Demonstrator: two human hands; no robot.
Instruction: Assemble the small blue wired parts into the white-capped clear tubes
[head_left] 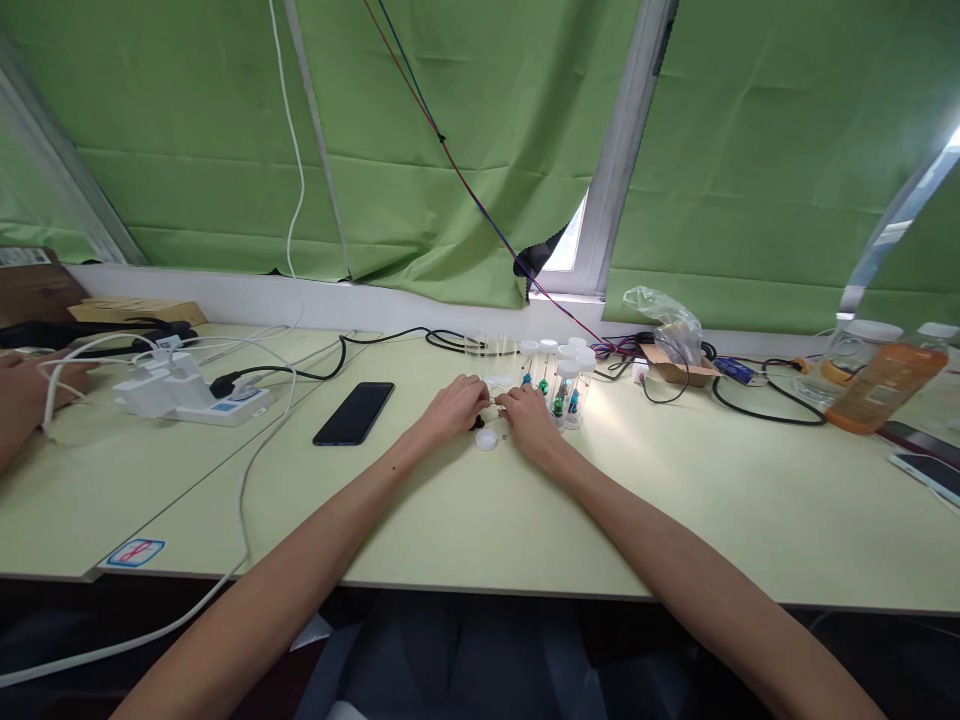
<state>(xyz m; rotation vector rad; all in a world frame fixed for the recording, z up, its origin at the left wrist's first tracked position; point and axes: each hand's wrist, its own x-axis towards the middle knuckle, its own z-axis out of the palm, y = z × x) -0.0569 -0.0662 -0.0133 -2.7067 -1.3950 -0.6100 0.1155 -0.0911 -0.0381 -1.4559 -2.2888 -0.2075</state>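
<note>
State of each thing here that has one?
Left hand: fingers curled, grip unclear.
Right hand: fingers curled, meeting the left's, grip unclear.
Cap: off, lying loose.
Vials: upright, capped.
Phone: face up, screen dark.
Power strip: plugs in.
Curtains: drawn, gap between.

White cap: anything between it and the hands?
Nothing visible. The white cap lies on the table close beside the left hand and right hand, on their near side. The vials stand beyond the right hand, out of the way.
</note>
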